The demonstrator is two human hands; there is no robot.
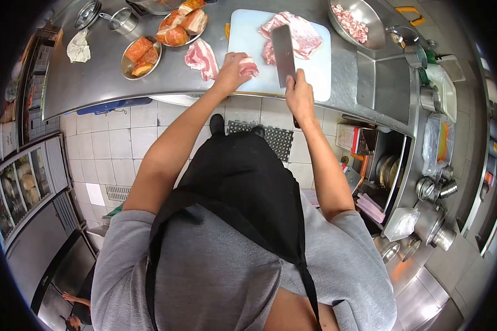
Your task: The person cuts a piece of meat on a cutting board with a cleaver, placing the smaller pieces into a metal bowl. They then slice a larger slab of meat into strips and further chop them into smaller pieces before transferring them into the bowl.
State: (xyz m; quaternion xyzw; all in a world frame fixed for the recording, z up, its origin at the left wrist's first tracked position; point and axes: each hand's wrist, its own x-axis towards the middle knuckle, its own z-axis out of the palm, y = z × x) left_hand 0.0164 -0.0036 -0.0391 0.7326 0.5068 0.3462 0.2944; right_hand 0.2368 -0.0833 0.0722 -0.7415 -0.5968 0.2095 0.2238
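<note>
Head view. I count two hands, one cleaver and one cutting board. My right hand point(300, 95) is closed around the handle of the cleaver point(283, 51), whose long axis runs away from me and slightly left, blade end farthest. The blade lies over the right half of the white cutting board point(319, 77), overlapping one large slab of meat point(299, 36); I cannot tell whether they touch. My left hand point(231, 70), well apart from the right, rests on one meat piece point(249, 67) at the board's left edge; its grip I cannot tell. One meat strip point(202, 59) lies on the steel counter point(102, 71), beside the left hand, slanting from far left to near right. Farther left stand two bowls of orange-skinned chunks point(141, 51); right of the board, one pan point(373, 28) holds many small meat bits point(350, 23).
</note>
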